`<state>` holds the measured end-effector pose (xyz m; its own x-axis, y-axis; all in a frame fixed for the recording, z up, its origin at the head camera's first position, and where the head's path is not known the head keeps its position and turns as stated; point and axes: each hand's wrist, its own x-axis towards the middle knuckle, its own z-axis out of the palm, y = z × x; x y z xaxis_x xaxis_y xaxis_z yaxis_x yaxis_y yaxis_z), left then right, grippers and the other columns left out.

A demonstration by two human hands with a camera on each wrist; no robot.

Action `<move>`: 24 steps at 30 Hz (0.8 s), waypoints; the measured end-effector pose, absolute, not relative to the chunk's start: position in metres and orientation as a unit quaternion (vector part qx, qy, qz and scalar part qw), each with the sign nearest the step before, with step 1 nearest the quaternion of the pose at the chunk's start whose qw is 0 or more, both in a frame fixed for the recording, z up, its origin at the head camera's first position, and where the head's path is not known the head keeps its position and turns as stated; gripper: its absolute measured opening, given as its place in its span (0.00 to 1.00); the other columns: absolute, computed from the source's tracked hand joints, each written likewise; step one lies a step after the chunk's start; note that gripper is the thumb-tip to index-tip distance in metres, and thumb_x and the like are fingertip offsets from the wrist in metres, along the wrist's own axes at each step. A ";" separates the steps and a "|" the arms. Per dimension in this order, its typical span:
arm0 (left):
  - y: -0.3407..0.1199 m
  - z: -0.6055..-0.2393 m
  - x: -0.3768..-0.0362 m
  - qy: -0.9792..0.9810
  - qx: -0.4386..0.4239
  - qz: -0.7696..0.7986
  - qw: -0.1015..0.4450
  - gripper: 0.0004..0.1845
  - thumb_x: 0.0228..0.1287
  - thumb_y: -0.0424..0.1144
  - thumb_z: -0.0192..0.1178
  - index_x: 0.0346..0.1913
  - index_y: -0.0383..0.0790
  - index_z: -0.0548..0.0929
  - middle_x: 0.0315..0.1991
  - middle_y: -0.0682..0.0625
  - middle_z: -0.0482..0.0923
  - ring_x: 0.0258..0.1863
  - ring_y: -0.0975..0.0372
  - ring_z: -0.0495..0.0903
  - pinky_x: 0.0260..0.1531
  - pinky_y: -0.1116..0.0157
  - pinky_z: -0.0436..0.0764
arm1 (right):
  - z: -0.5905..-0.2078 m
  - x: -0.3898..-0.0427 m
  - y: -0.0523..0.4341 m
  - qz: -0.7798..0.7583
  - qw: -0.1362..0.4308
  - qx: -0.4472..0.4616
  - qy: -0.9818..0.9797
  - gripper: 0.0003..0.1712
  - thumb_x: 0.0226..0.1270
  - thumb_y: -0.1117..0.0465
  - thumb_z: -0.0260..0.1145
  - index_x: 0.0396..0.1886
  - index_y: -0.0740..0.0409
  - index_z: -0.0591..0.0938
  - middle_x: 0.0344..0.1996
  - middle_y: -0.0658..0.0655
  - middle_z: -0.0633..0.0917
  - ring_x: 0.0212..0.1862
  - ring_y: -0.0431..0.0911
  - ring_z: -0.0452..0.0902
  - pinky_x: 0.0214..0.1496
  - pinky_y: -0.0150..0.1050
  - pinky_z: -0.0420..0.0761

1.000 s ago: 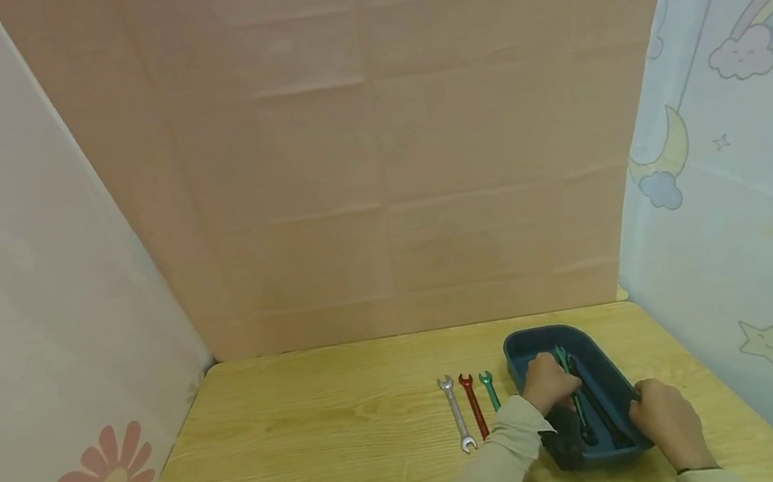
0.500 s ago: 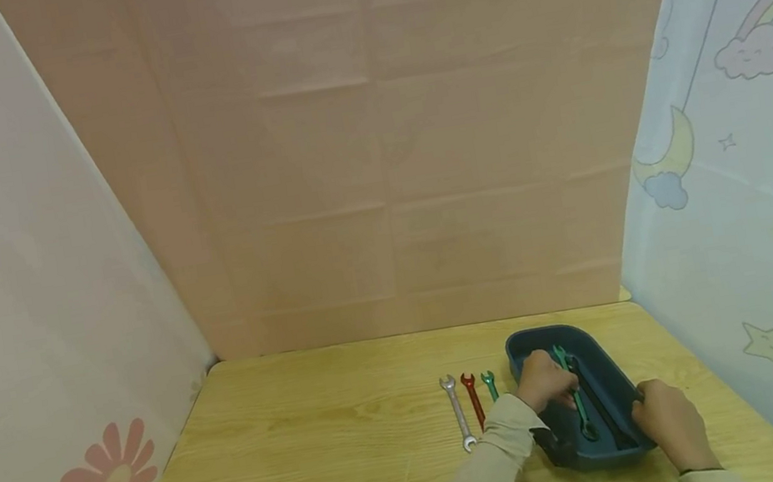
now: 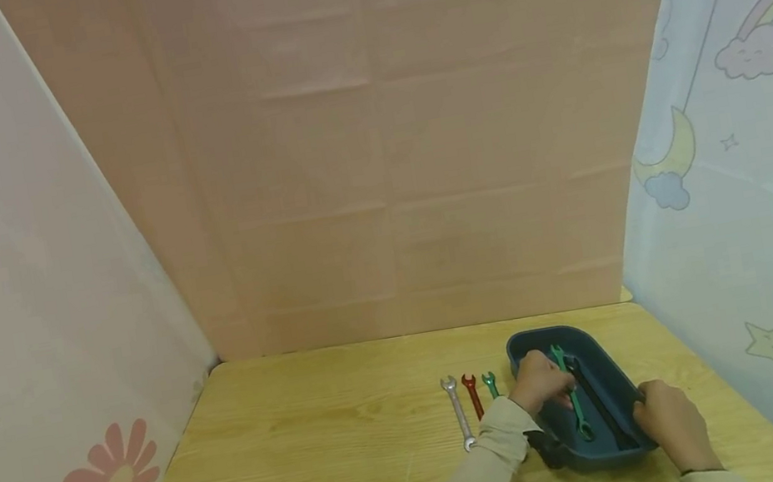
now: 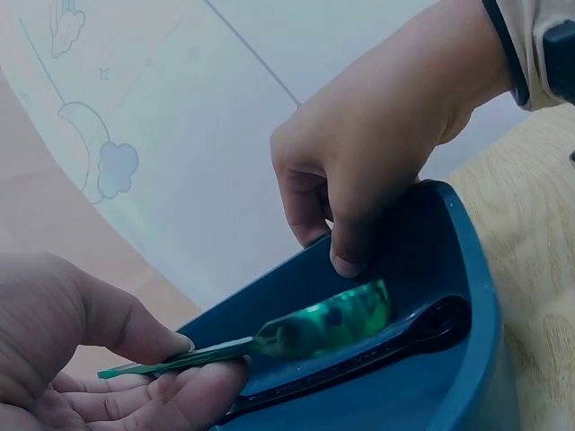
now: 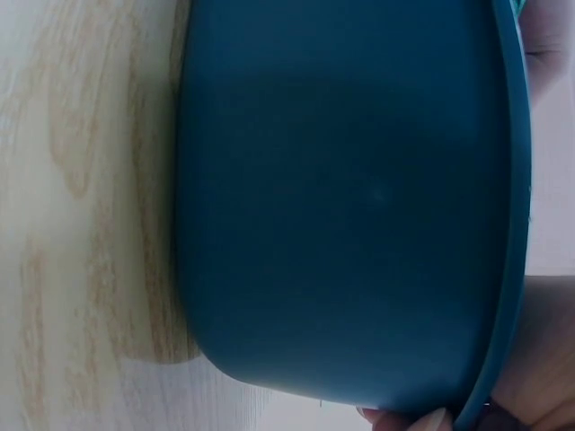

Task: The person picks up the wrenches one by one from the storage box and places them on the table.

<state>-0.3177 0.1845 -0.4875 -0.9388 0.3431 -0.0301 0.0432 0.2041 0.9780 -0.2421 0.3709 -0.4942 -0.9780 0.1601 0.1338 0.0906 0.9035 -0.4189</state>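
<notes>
My left hand reaches over the left side of a dark blue plastic bin. Between its thumb and fingers it pinches a green wrench, tilted above the bin floor in the left wrist view. Under that wrench a black wrench lies lengthwise on the bin's bottom. On the opposite side, my right hand grips the rim near the front right corner, thumb inside. The right wrist view is mostly the bin's outer wall.
Left of the bin, a silver wrench, a red wrench and a smaller green wrench lie in a row on the wooden table. My left sleeve partly covers the red and small green ones. Fabric walls surround the table.
My left hand has shifted slightly to the left with the green wrench, whose near end has moved left, away from the black wrench. The right hand has stayed on the rim.
</notes>
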 end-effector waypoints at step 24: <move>0.171 -0.467 -0.320 0.748 0.147 0.639 0.108 0.28 0.59 0.21 0.64 0.06 0.39 0.66 0.07 0.44 0.75 0.05 0.62 0.75 0.17 0.61 0.84 | -0.494 -0.244 0.374 0.213 0.072 -0.060 -0.973 0.12 0.59 0.72 0.58 0.17 0.60 0.71 0.15 0.52 0.74 0.20 0.46 0.70 0.19 0.44 0.71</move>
<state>-0.3203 0.1710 -0.4675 -0.9339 0.3567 0.0263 0.0818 0.1413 0.9866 -0.2439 0.3739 -0.4941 -0.9824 0.1469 0.1155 0.0852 0.9022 -0.4229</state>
